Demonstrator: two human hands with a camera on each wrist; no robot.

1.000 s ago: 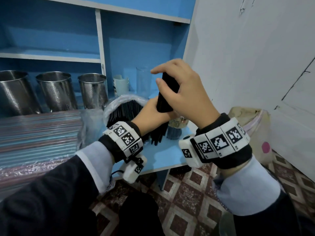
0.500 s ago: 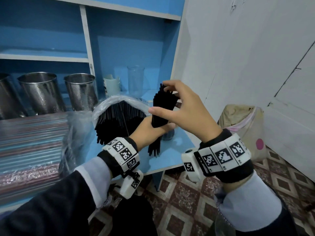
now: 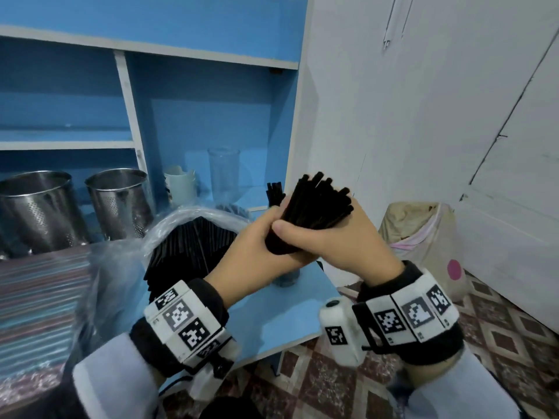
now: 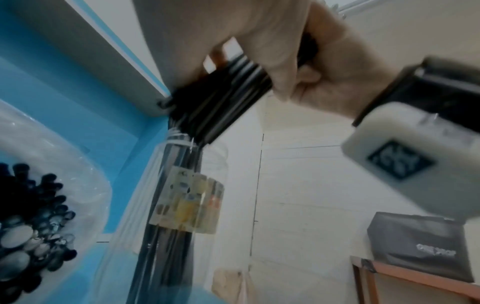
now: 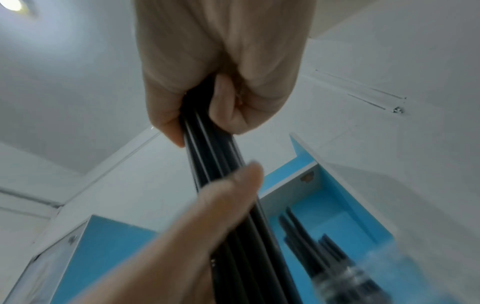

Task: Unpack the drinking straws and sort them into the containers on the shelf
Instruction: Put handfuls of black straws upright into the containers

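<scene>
A thick bundle of black straws [image 3: 317, 204] is held up over the blue shelf's front right corner, its ends fanned up and to the right. My left hand [image 3: 257, 240] grips its lower end from the left. My right hand [image 3: 329, 237] wraps round it from the right, thumb across the front. The right wrist view shows the straws [image 5: 215, 152] running down out of my right fist. Behind the hands a clear labelled jar [image 4: 187, 205] holds a few black straws [image 3: 274, 192]. An open plastic bag [image 3: 169, 225] with more black straws [image 3: 193, 246] lies to the left.
Two perforated steel containers [image 3: 121, 201] [image 3: 36, 207], a white cup [image 3: 180, 186] and a clear glass [image 3: 223, 170] stand at the back of the shelf [image 3: 290, 316]. A pack of striped straws [image 3: 39, 297] lies at left. A lined bin [image 3: 423, 237] stands on the floor at right.
My right hand left the bundle's top ends and closed round the straws beside my left hand. The bundle rose and tilted to the right.
</scene>
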